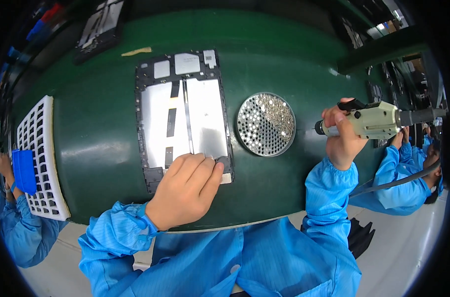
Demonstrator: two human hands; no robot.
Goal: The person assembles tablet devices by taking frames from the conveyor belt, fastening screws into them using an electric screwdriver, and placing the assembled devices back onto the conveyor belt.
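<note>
An opened tablet [205, 116] lies on the green mat, its black frame around silver battery panels with dark flat cables down the middle. Over its lower end rests my left hand [185, 188], fingers bent and pressed together, the fingertips touching the device; anything pinched under them is hidden. My right hand [344, 136] is wrapped round a pale green electric screwdriver [378, 121], held to the right with its dark nose pointing left. Between the tablet and that hand sits a round dish [266, 124] with a holed plate, small silver screws in many holes and heaped at its upper right.
On the left stands a white foam tray [59, 183] with rows of slots and a blue bin [24, 172] against it. Another device [98, 29] lies at the far left, near a yellowish strip [136, 51]. A cable [403, 178] hangs at right. Co-workers sit on both sides.
</note>
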